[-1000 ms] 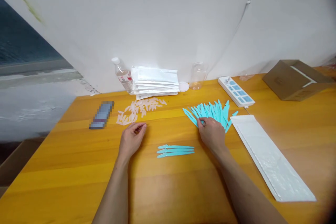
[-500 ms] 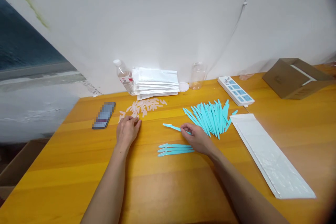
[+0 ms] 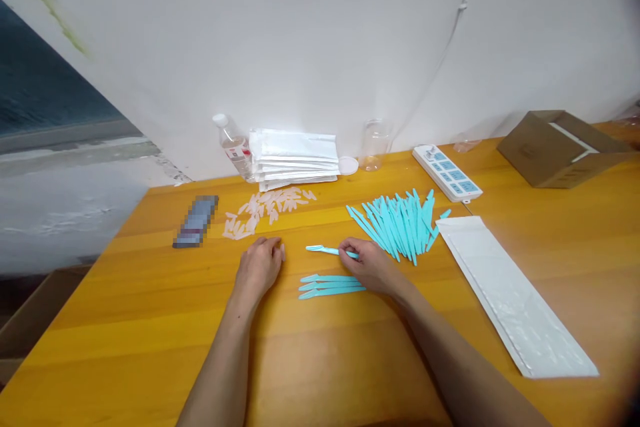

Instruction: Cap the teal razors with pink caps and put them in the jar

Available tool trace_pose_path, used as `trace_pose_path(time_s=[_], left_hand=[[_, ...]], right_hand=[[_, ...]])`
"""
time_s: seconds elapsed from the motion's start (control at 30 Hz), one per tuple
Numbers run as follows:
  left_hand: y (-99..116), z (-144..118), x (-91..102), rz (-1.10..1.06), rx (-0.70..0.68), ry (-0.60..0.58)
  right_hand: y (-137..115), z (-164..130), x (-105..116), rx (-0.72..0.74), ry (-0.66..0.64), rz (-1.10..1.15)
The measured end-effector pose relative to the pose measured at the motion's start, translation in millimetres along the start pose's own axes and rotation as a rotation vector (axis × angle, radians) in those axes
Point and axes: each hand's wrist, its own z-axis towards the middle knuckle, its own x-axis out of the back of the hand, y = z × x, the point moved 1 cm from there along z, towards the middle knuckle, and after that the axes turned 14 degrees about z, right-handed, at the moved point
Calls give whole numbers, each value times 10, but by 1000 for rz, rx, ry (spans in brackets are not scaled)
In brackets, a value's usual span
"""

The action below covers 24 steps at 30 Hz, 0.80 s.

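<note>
My right hand (image 3: pixel 373 265) pinches one teal plastic stick (image 3: pixel 324 250) by its end, its tip pointing left just above the table. My left hand (image 3: pixel 260 267) lies knuckles up beside it, fingers curled around a small pale clear cap (image 3: pixel 283 252) at the fingertips. Three teal sticks (image 3: pixel 331 285) lie side by side in front of both hands. A fanned pile of teal sticks (image 3: pixel 400 221) sits to the right of my right hand. A scatter of pale clear caps (image 3: pixel 265 208) lies beyond my left hand.
A long white pouch (image 3: pixel 515 297) lies at the right. By the wall stand a stack of white pouches (image 3: pixel 295 157), a water bottle (image 3: pixel 231 141), a clear jar (image 3: pixel 375 143), a power strip (image 3: pixel 447 173) and a cardboard box (image 3: pixel 560 147). A phone (image 3: pixel 196 220) lies at the left.
My right hand drew one teal stick out of the pile and carried it left. My left hand reached to the caps, then came back toward the middle with its fingers closed.
</note>
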Motion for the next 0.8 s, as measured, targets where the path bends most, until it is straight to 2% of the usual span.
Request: trace_pose_path(time_s=[0.1,0.2,0.27,0.33,0.4,0.47,0.53,0.63,0.8], left_hand=[[31,-56,27,-24,-18,0],[19,4,29,-27,0,-41],[1,61,8,-124,31,-76],[-2,83,-23,-381,47,-101],[22,53,-58,-750,82,-105],[69,-18,-103,-1076,177,-97],[129,-97,-157,-1255,297,-93],[219,-172,-227,-1348,380,-113],[331,-197,-259,-1292,348,-144]], right_hand=[[5,2,-14,-1,-7,-5],[12,5,-15,-11,-6,5],[21,5,-8,-7,-7,22],[32,2,4,4,-14,45],[43,-2,18,10,-26,56],[53,-4,29,11,-32,57],[60,0,32,12,-35,66],[68,8,24,9,-41,88],[40,6,22,10,-64,93]])
